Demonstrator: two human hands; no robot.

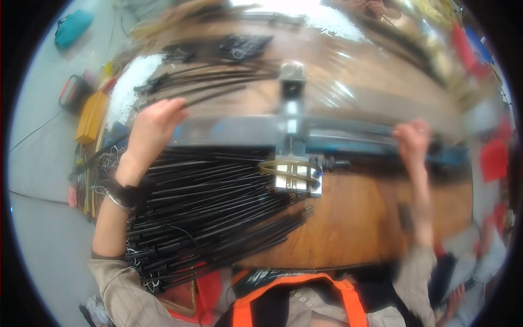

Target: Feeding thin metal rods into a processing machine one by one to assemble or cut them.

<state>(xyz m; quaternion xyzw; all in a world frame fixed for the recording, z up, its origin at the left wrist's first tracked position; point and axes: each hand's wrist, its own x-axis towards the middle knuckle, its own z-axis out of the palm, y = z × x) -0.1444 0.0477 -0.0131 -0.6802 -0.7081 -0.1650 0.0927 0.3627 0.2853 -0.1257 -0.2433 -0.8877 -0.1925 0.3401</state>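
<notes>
My left hand [159, 121] is raised at the left of the bench with its fingers curled closed. A thin black rod [218, 94] runs through it, slanting up to the right. My right hand [413, 140] is closed at the far right, beside a long metal rail [234, 129]; motion blur hides what is in its fingers. Between my hands a metal clamp-like fixture [298, 177] with a tan band round it stands at the rail. A thick spread of thin black rods [207, 201] lies on the near left of the bench, below my left hand.
The brown wooden bench top [343, 218] shows at the near right. More black rods [245, 46] lie beyond the rail. A yellow box [91, 117] and a dark bucket-like container [75, 92] stand at the left. Another person's hands [376, 8] show at the far side.
</notes>
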